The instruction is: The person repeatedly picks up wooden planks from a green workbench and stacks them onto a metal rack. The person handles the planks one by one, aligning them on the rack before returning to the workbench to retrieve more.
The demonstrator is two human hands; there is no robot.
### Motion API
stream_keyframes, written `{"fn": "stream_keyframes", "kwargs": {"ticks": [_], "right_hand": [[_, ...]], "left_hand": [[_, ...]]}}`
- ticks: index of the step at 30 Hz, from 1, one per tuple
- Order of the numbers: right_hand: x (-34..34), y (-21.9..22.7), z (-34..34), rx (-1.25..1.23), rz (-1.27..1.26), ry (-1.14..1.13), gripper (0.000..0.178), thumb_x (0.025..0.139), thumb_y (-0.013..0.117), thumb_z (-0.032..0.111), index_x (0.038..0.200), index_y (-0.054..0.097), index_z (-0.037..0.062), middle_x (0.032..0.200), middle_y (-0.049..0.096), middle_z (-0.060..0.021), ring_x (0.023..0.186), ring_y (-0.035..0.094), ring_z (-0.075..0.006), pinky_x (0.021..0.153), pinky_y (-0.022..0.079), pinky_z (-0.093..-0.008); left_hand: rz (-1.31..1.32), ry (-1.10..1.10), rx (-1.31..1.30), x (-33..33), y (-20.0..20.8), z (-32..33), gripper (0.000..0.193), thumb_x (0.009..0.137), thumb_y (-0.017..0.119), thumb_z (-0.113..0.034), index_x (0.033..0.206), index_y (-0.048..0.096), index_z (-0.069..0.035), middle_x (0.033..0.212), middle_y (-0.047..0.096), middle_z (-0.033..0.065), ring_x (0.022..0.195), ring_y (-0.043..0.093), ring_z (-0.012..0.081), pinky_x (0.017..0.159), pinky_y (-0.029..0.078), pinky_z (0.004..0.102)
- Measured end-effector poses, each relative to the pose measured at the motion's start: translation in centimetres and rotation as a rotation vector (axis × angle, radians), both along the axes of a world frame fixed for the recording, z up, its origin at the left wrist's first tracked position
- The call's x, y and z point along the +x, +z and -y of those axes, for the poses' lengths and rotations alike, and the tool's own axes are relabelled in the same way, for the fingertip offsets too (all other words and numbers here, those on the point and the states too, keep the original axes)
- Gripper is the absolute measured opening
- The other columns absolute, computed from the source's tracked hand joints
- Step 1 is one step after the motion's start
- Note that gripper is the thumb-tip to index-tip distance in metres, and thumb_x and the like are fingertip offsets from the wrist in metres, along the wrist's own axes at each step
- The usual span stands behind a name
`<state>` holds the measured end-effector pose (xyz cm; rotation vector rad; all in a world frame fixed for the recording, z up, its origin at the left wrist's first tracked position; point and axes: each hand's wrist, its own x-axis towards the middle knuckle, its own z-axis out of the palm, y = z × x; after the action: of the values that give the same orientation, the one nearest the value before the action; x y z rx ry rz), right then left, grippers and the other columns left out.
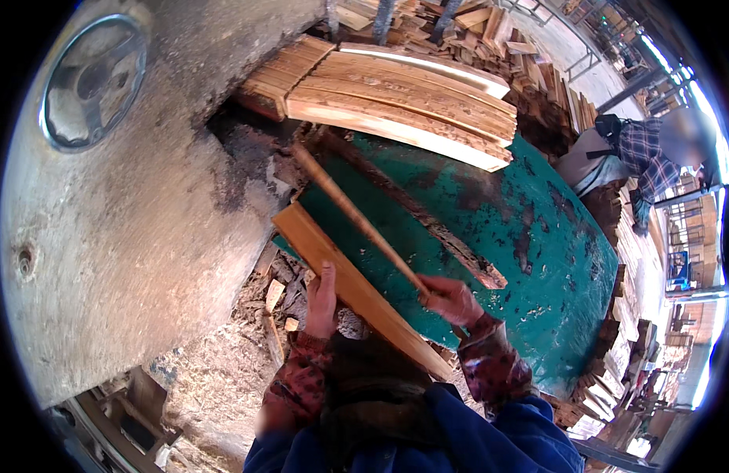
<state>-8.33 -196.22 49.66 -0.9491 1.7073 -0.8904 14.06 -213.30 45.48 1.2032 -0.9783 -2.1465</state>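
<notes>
My left hand is closed on the near edge of a wooden board. This board slants from the green table's left edge down toward my waist. In my right hand is the near end of a thin wooden stick, its far end reaching toward a dark gap in the machine housing. A rough, bark-edged strip lies on the green table just beyond the stick. Farther back, several stacked boards lie side by side, their left ends at the gap.
At left stands a large dusty housing with a metal handwheel. Sawdust and offcuts cover the floor below it. Wood scraps are heaped behind the table. Another person in a plaid shirt bends over at the far right.
</notes>
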Motion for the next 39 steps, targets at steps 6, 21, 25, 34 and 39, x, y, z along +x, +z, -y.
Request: {"fn": "stream_keyframes", "kwargs": {"ticks": [6, 21, 25, 34, 39], "right_hand": [[2.4, 1.9, -3.4, -0.141, -0.393, 0.246, 0.058, 0.076, 0.078, 0.026, 0.125, 0.057, 0.0031, 0.124, 0.054, -0.0226, 0.109, 0.056, -0.0355, 0.091, 0.048, -0.0388], [-6.1, -3.0, 5.4, 0.02, -1.005, -0.067, 0.044, 0.083, 0.065, 0.02, 0.124, 0.053, 0.0086, 0.104, 0.061, -0.0147, 0.097, 0.06, -0.0348, 0.074, 0.05, -0.0424], [-4.9, -2.7, 3.0, -0.195, -0.755, -0.032, 0.037, 0.084, 0.064, 0.018, 0.118, 0.058, 0.0033, 0.095, 0.066, -0.0176, 0.087, 0.064, -0.0354, 0.074, 0.051, -0.0413], [1.1, -1.2, 2.4, -0.138, -0.523, 0.105, 0.047, 0.083, 0.069, 0.025, 0.12, 0.059, -0.0021, 0.112, 0.059, -0.0204, 0.102, 0.056, -0.0345, 0.088, 0.047, -0.0388], [4.5, 0.0, 3.6, -0.144, -0.744, 0.136, 0.051, 0.079, 0.068, 0.021, 0.122, 0.056, -0.0044, 0.116, 0.052, -0.0215, 0.111, 0.048, -0.0382, 0.095, 0.042, -0.0432]], "left_hand": [[-0.01, 0.169, 0.073, -2.3, 2.5, -1.3, 0.047, 0.085, 0.071, -0.015, 0.121, 0.052, 0.006, 0.11, 0.06, 0.0127, 0.096, 0.061, 0.022, 0.082, 0.052, 0.0342], [-0.005, 0.177, -0.035, -2.3, -0.4, -1.7, 0.04, 0.083, 0.067, -0.016, 0.115, 0.058, 0.006, 0.105, 0.064, 0.0104, 0.092, 0.061, 0.0191, 0.08, 0.05, 0.0313], [0.0, 0.151, -0.152, -1.7, -0.3, -1.7, 0.039, 0.083, 0.067, -0.017, 0.114, 0.06, 0.006, 0.104, 0.064, 0.0089, 0.091, 0.06, 0.0166, 0.08, 0.049, 0.0298], [0.123, 0.152, -0.091, -2.0, 0.4, -1.6, 0.034, 0.085, 0.069, -0.022, 0.103, 0.064, 0.006, 0.094, 0.066, 0.007, 0.083, 0.06, 0.0139, 0.072, 0.049, 0.0293], [0.202, 0.12, -0.162, -1.7, -0.4, -1.6, 0.033, 0.085, 0.07, -0.021, 0.101, 0.064, 0.008, 0.093, 0.066, 0.0067, 0.083, 0.058, 0.0126, 0.072, 0.048, 0.0288]]}}
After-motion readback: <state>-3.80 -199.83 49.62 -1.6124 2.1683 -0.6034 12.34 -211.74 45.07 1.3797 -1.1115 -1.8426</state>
